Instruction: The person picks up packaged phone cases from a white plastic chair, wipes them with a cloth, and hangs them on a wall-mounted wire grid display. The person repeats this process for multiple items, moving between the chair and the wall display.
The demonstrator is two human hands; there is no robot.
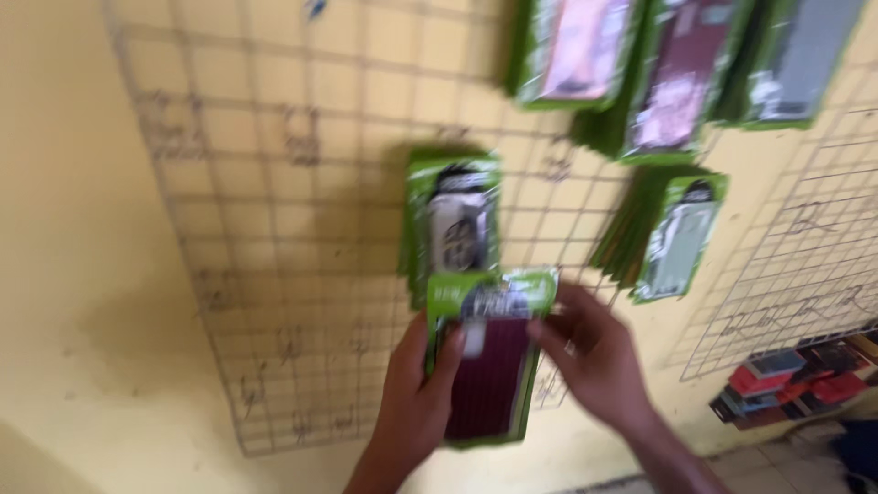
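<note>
My left hand grips a green-edged packet with a dark maroon phone case inside, thumb across its front. My right hand touches the packet's upper right edge, fingers spread, a ring on one finger. The packet is held in front of a wire grid fixed to a yellow wall. Just above it hangs a stack of similar green packets with a grey case on the front one.
More hanging stacks of green packets: a pale case at right, and pink, dark maroon and grey ones along the top. A pile of red and dark boxes lies low at right. The frame is blurred.
</note>
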